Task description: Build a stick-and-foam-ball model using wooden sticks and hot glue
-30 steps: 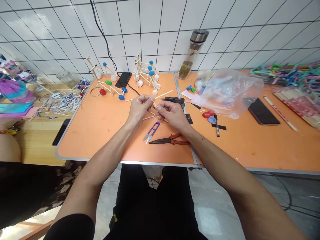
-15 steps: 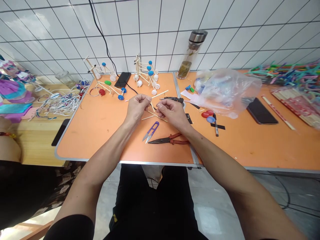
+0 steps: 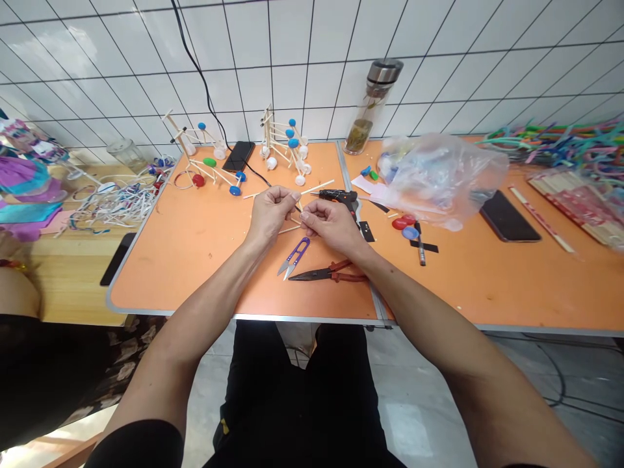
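My left hand (image 3: 270, 211) and my right hand (image 3: 334, 224) meet over the orange table (image 3: 195, 260), fingers pinching a small frame of thin wooden sticks (image 3: 316, 188) between them. The sticks' joint is hidden by my fingers. Just past my right hand lies a black hot glue gun (image 3: 338, 196). Below my hands rest purple thread snips (image 3: 295, 255) and red-handled shears (image 3: 331, 274). Two stick models with blue and white balls (image 3: 285, 146) stand at the far edge.
A clear plastic bag (image 3: 443, 182), a glass bottle (image 3: 373, 107) and a phone (image 3: 509, 218) stand to the right. Coloured pipe cleaners (image 3: 550, 146) lie far right. Paper strips (image 3: 114, 205) sit on a wooden table at left, beside a person's arm (image 3: 17, 292).
My right hand has shifted left and up, now covering more of the lower sticks. The long stick stays between my hands, and the view has tilted slightly.
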`<action>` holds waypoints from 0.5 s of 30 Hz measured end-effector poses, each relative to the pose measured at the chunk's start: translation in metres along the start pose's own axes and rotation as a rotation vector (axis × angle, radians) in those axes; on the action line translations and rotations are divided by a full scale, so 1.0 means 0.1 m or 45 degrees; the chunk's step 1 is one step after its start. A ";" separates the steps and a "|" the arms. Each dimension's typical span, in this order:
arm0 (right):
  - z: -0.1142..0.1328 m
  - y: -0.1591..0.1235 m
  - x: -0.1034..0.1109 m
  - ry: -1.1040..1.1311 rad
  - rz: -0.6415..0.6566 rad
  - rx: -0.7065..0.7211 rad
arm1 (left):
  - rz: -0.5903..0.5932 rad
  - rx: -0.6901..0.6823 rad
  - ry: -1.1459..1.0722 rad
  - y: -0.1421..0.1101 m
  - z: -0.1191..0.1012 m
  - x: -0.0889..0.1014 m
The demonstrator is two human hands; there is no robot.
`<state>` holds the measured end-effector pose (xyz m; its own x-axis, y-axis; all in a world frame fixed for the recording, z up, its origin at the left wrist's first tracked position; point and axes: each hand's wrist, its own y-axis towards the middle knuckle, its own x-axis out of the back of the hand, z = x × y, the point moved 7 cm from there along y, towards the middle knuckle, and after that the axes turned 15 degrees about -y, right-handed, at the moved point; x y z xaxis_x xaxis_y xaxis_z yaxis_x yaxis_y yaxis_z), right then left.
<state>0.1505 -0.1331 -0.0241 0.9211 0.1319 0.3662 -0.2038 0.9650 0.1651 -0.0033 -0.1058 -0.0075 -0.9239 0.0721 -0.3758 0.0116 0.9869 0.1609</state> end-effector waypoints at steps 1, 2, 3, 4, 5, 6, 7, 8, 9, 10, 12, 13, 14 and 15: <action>0.00 0.00 0.00 -0.006 -0.003 0.001 | -0.007 0.001 0.012 0.00 0.00 0.00; 0.00 0.00 0.01 -0.011 -0.007 0.002 | -0.012 0.001 0.024 0.00 0.00 0.01; 0.01 0.00 0.01 -0.016 -0.009 0.004 | -0.015 -0.002 0.033 0.00 0.01 0.01; 0.01 0.00 0.01 -0.023 -0.010 0.006 | -0.016 -0.009 0.042 0.00 0.01 0.01; 0.00 0.00 0.01 -0.030 -0.011 0.008 | -0.014 -0.016 0.049 0.00 0.01 0.02; 0.00 0.00 0.01 -0.037 -0.011 0.010 | -0.011 -0.025 0.055 0.01 0.01 0.02; -0.01 0.00 0.01 -0.044 -0.012 0.013 | -0.005 -0.034 0.060 0.01 0.01 0.02; -0.01 0.00 0.02 -0.049 -0.013 0.017 | 0.003 -0.044 0.063 0.01 0.01 0.02; -0.01 0.01 0.02 -0.053 -0.013 0.021 | 0.009 -0.056 0.067 0.01 0.01 0.02; -0.01 0.01 0.02 -0.056 -0.015 0.027 | 0.013 -0.068 0.074 0.01 0.01 0.02; 0.00 0.00 0.02 -0.064 -0.020 0.040 | 0.010 -0.085 0.098 0.00 -0.01 0.01; 0.01 0.00 0.02 -0.067 -0.022 0.046 | 0.004 -0.088 0.113 0.00 -0.01 0.01; 0.02 0.00 0.03 -0.069 -0.026 0.050 | -0.003 -0.091 0.127 -0.01 -0.02 0.01; 0.02 0.00 0.03 -0.068 -0.028 0.052 | -0.006 -0.096 0.138 -0.01 -0.02 0.01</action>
<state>0.1525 -0.1334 -0.0209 0.9067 0.0970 0.4104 -0.1977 0.9574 0.2104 -0.0049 -0.1073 -0.0059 -0.9597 0.0472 -0.2769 -0.0182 0.9733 0.2290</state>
